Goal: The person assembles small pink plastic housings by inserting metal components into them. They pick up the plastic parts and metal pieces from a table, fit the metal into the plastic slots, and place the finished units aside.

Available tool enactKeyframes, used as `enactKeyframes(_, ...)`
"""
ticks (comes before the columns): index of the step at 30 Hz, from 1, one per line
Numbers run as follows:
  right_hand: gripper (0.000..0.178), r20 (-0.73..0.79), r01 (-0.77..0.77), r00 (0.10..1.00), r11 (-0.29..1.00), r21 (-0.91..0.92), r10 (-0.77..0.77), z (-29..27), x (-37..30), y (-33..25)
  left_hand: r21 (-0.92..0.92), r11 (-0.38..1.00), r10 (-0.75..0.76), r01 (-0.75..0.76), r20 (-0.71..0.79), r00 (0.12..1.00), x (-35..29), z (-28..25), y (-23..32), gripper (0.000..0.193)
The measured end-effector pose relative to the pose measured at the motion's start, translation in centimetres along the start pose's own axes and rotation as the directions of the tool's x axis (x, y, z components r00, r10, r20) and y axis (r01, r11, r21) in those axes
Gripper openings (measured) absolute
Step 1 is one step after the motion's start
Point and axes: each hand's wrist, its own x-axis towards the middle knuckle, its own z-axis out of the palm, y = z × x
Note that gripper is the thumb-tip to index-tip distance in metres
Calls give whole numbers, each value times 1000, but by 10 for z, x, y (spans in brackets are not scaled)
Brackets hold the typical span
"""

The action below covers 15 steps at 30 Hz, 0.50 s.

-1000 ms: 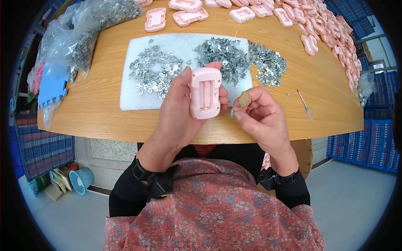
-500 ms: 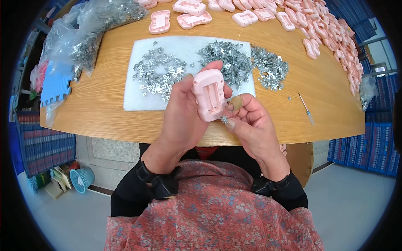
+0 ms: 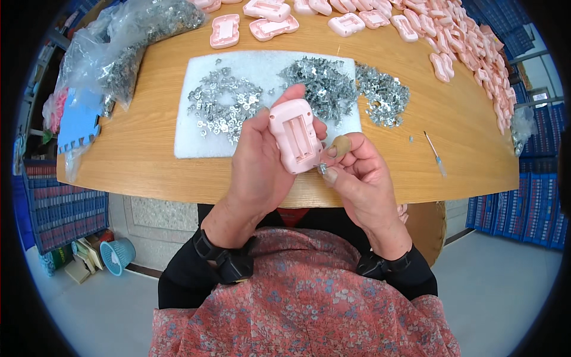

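Head view, casing (image 3: 295, 137) in left hand (image 3: 256, 160), metal piece (image 3: 322, 169) in right hand (image 3: 361, 178)

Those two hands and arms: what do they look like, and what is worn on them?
The left hand and right hand are a person's, without gloves. A tan cover, perhaps tape, wraps one right finger. The sleeves are black. At each wrist sits a black band with a blocky black box. No cables show.
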Motion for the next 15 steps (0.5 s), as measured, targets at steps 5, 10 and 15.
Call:
enactKeyframes(5, 27, -1, 41, 999, 999, 10, -41, -4, -1, -1, 0, 999, 33, -33, -75, 997, -2, 12, 0, 56)
enactKeyframes(10, 25, 103, 51, 994, 997, -61, -45, -29, 9, -17, -77, 991, -96, 108, 153, 984, -8, -11, 2, 54)
enactKeyframes(15, 21, 174, 46, 985, 981, -188, -13, -34, 12, -40, 17, 975, -215, 220, -134, 967, -16, 19, -7, 56)
